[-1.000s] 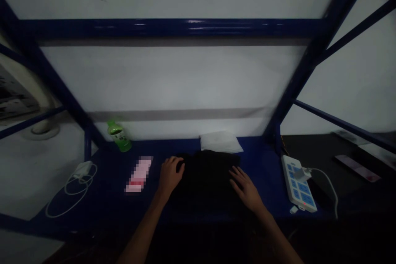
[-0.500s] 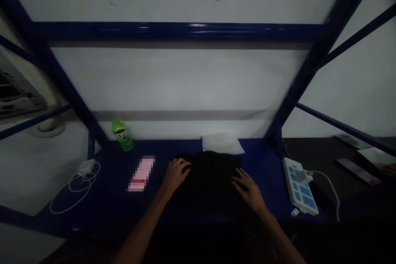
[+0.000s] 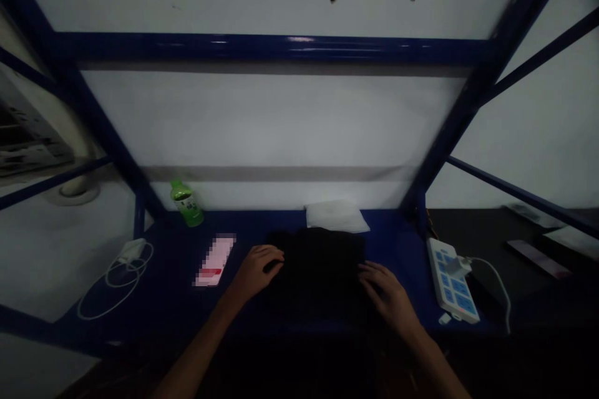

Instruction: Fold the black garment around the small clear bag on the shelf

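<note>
We have a dark heap of black cloth [image 3: 316, 271] in front of us, lying on the blue shelf board [image 3: 264, 221] at lower centre. Its folds are lost in the shadow, so we cannot tell what kind of garment it is. Our left hand [image 3: 255, 273] is at its left edge, and our right hand [image 3: 386, 295] is on its right side, the two well apart with the cloth between them. Our left fingers [image 3: 271, 254] curve over the edge, while our right fingers [image 3: 372, 274] lie slightly bent on the fabric. Both sets touch the cloth, but in this darkness we cannot tell whether they are gripping it or only resting there.

Just behind the cloth, a folded white cloth [image 3: 334, 216] lies near the wall. To the left of our left hand is a flat pink object [image 3: 215, 260], too blurred to identify, and beyond it, at the back, stands a green plastic bottle [image 3: 186, 204]. Farther left, a white charger [image 3: 131, 251] sits with its looped white cable [image 3: 110, 299]. To the right, a white power strip [image 3: 450, 280] with blue switches has a plug in it – its white cord [image 3: 496, 283] runs down past the edge. The blue steel shelf frame [image 3: 281, 48] crosses the upper part of the frame.
</note>
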A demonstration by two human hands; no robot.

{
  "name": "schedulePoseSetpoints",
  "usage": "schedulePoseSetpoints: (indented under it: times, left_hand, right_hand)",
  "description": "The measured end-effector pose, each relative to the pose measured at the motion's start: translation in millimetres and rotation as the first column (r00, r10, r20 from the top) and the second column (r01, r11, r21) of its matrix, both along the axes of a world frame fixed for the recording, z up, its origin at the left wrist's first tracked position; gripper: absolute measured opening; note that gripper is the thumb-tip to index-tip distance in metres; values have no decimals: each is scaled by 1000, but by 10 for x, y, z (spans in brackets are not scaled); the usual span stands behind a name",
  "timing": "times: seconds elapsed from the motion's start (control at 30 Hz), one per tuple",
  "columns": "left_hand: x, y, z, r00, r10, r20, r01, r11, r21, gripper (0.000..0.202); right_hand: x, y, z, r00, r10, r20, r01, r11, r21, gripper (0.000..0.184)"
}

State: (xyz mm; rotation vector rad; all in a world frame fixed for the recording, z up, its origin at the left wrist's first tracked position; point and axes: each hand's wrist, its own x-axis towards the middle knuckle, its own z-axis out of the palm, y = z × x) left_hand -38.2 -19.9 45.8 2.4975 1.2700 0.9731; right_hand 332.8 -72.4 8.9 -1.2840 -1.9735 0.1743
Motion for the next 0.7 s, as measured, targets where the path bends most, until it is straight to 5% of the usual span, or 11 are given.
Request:
schedulePoseSetpoints:
  times: [0.2,0.4,0.53,0.7]
  left_hand:
    - [-233,-359,-216,986,-108,-128,92,988,-125,13]
    - [-301,-477,-484,984,-96,-151,69,982,-175,19]
    - [-286,-481,-397,981,-93,-171,63,983,-173,17]
    - [-155,-312,-70,993,0,-122,-3,1000,-28,14]
  right_hand:
    - [-58,-460,-231,973,120,197,-104,991,-89,22]
    - [-44,-601,-452,960,160,231,-122,978,-171,37]
    - [-68,-619,-402,972,161,171,-123,970,-212,34]
    - [-76,-495,-125,998,65,24,-55,956,-289,32]
